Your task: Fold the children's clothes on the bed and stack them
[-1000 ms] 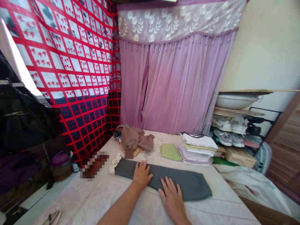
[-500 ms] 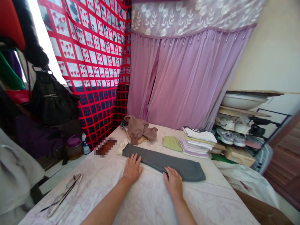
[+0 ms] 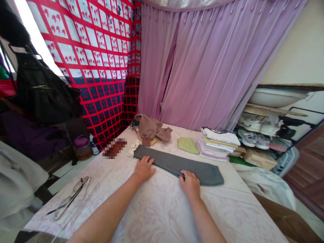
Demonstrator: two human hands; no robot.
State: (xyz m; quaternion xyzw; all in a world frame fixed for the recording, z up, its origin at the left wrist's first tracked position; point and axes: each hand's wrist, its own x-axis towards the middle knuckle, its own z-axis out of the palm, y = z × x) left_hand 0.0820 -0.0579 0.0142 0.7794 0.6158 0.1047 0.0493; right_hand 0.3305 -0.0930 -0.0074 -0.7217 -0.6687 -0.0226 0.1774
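Observation:
A long grey folded garment [image 3: 177, 164] lies across a table covered in pale patterned cloth [image 3: 157, 209]. My left hand [image 3: 143, 168] rests at its near edge towards the left end, fingers curled onto the fabric. My right hand [image 3: 190, 184] is closed in a pinch on the near edge towards the right end. A small cream lace piece [image 3: 133, 148] lies at the garment's left tip.
Behind lie a crumpled brown garment [image 3: 152, 129], a green folded cloth [image 3: 187, 145] and a stack of folded clothes [image 3: 218, 143]. A wire hanger [image 3: 69, 200] lies at the left. A shoe rack [image 3: 268, 131] stands right; a black bag [image 3: 43, 91] hangs left.
Both hands have slid back from the top of the grey garment to its near edge. The right hand went from flat to pinched. The view has tilted down and shifted.

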